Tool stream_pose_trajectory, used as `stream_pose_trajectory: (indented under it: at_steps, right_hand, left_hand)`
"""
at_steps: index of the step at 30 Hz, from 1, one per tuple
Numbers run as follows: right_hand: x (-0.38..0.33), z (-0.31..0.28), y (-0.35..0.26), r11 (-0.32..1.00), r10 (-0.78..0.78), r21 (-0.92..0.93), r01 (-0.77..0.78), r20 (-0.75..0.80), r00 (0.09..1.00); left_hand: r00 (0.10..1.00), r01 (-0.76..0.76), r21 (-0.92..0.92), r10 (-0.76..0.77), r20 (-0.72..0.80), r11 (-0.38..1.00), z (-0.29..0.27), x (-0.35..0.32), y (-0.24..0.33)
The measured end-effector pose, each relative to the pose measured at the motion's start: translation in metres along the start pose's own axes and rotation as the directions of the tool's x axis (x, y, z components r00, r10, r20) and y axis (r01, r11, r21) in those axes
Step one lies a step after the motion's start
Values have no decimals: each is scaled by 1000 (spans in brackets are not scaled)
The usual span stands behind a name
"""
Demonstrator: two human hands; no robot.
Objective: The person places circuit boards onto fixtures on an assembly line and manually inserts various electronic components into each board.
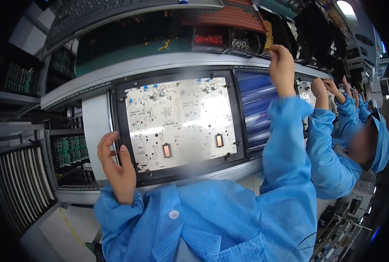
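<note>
A white circuit board lies in a black frame in front of me. It carries small blue parts, round metal-topped parts and two black chips, each with an orange label. My left hand is at the frame's left edge, thumb and fingers apart, holding nothing I can see. Over at the far right, my right hand reaches to a bin of small yellow parts. Its thumb and fingertips are pinched together at the bin's near end, and whatever is between them is hidden.
Bins of red parts and silvery parts stand behind the rail. Loose yellow pieces lie on a green surface. Racks of green boards are at left. A co-worker in blue works at another board on my right.
</note>
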State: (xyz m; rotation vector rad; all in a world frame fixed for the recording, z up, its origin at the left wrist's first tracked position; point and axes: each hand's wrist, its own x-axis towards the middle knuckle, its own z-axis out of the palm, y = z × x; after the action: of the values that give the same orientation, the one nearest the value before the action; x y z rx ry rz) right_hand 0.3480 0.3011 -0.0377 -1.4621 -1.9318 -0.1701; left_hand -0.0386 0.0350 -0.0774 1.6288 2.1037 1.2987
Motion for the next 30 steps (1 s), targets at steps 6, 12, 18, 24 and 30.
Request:
stream_pose_trajectory:
  at_steps: [6,12,18,24,30]
  right_hand:
    - [69,59,110,953,289,-32,-302,400,870]
    - [75,75,125,924,343,56,-377,310,887]
    - [68,65,104,762,498,357,-540,208,842]
    - [62,45,127,685,526,519,-512,135,840]
    - [7,-44,-71,643,152,647,-410,417,896]
  left_hand:
    - [885,420,-93,-386,259,903,-4,-14,-24]
    - [902,418,-90,-401,162,904,-21,-11,-16]
    - [926,373,-125,-360,116,920,-24,0,0]
    - [926,369,-338,-310,216,866,-13,14,21]
    - [636,764,-643,-232,736,57,14,14,52]
